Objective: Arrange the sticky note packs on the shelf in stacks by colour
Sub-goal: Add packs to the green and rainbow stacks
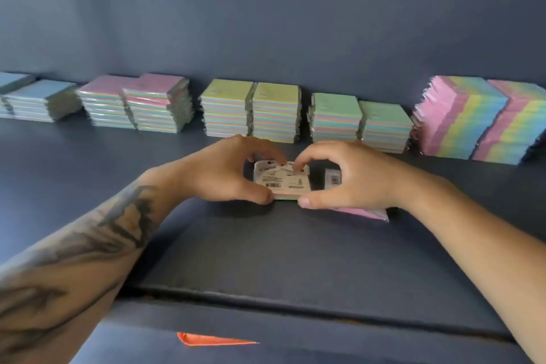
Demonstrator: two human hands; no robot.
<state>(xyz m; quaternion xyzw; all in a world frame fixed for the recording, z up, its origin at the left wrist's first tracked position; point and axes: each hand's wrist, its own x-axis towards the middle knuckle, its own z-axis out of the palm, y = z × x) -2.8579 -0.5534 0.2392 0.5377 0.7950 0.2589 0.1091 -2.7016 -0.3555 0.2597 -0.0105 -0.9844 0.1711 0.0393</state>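
Together, both hands grasp one pack [281, 180] lying label-side up on the dark blue shelf [266, 245], near the middle. The left hand [218, 171] curls round its left edge, thumb on the near corner and fingertips on the far edge; the right hand [345, 174] mirrors this on the right edge, thumb at the near right corner. Under the right hand lies a pink pack [366, 213], its near edge showing below the palm, and a small barcode label [334, 177] peeks out between the thumb and fingers.

Along the far wall stand the sorted stacks. From left: two blue-topped stacks [38, 100], two pink-topped stacks [133, 103] touching each other, two yellow-green-topped stacks [251, 109] side by side, and two green-topped stacks [360, 121], the right one just behind the right hand. At the far right, two rows of packs [478, 121] stand on edge, showing pink, yellow, green and blue bands.

An orange tag [212, 338] sits on the shelf's front face, near and left of centre. The left forearm [88, 245] is tattooed.
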